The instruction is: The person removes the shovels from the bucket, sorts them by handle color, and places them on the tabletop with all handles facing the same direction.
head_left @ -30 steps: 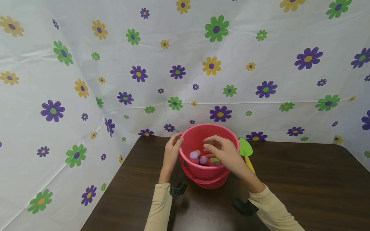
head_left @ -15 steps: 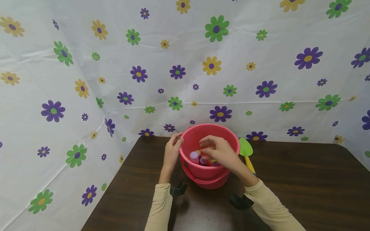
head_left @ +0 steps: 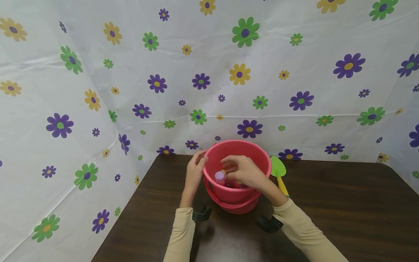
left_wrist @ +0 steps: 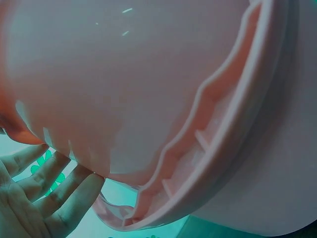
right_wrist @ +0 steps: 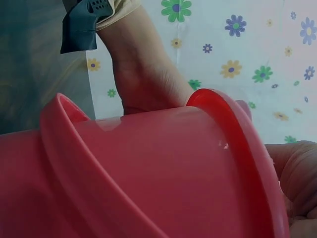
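A pink bucket (head_left: 230, 195) stands upright on the table, its handle hanging down at the front. My left hand (head_left: 195, 169) holds it at the left rim; in the left wrist view the fingers (left_wrist: 74, 206) lie against the outer wall, and in the right wrist view the thumb tip shows over the rim. Inside sit several small pieces, among them a pinkish cylinder (head_left: 219, 177) with a lilac top and an orange-topped piece (head_left: 223, 171). Over them, down inside the bucket, is my right hand (head_left: 247, 171), fingers loosely bent with a gap to the thumb, hiding other pieces.
Right of the bucket lies a toy shovel with a green blade (head_left: 278, 168) and yellow handle (head_left: 282, 185). A dark wooden table (head_left: 343, 207) carries everything. White sheeting (head_left: 209, 65) with printed flowers rises behind and at the left.
My right hand has moved left and slightly lower inside the bucket, covering the purple-topped pieces that showed before. The left hand and bucket have stayed put.
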`<state>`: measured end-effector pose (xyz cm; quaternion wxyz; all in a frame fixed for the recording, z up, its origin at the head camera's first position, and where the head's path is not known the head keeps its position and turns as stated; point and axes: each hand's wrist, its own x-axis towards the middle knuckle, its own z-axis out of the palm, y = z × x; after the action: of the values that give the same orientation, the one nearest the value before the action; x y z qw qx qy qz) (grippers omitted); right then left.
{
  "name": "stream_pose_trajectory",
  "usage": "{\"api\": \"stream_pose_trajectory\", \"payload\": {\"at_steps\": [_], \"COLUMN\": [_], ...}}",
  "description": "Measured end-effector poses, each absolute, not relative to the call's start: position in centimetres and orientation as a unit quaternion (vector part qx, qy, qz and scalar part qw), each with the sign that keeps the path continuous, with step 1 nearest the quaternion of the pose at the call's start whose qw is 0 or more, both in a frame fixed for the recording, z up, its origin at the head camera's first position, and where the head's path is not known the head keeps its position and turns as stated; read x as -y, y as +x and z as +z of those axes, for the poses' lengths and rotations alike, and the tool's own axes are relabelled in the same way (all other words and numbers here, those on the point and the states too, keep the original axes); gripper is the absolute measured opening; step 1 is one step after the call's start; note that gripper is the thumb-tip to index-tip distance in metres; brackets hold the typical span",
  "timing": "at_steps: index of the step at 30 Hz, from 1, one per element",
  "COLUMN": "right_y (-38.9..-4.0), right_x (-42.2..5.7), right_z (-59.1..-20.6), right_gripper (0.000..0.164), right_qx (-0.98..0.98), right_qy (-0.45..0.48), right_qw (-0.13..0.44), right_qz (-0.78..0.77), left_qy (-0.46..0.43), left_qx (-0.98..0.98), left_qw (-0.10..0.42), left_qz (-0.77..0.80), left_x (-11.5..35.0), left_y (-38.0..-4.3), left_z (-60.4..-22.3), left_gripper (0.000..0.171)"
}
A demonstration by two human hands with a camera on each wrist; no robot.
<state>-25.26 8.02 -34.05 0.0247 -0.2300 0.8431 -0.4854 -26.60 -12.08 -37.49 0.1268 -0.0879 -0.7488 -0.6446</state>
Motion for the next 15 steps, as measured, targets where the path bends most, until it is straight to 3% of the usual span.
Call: {"api": "stream_pose_trajectory", "payload": {"at_steps": [15], "right_y": [-25.23], "right_x": [-7.55], "right_z": [-33.50], "right_gripper": [0.038], "right_qx": [-0.876], "right_qy": [-0.321], "right_qw": [0.005], "right_qz": [-0.359], "left_qy": [-0.093], "left_qx": [0.745], "left_qw": [0.118], "left_qz": [-0.650], "left_x": [12.33], "left_y": [-27.00], "left_z": [-37.75], "left_gripper": [0.035]}}
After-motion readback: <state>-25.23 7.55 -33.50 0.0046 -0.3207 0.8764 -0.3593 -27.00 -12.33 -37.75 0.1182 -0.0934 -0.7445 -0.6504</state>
